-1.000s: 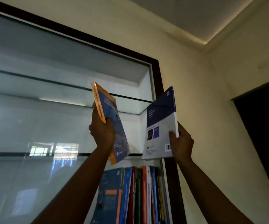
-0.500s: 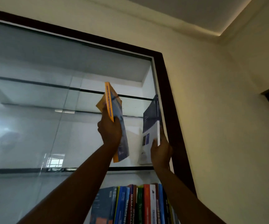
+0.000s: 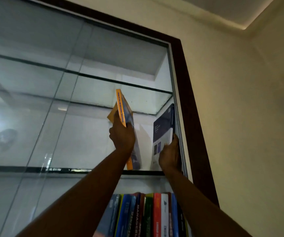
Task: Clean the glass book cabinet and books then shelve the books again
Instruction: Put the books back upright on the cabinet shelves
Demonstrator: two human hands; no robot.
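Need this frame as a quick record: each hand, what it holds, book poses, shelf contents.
left hand: grips orange-spined book, tilted
right hand: holds navy-and-white book, leaning by the right side of the cabinet frame
target: glass shelf; both books' lower edges near it, contact unclear
shelf below: row of upright books

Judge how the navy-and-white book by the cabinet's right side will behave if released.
Probably tips: the navy-and-white book is thin and stands tilted on the glass shelf, with the orange book held clear of it. Its base may slide, since glass looks smooth. It seems light: the right hand steadies it by its lower edge alone.
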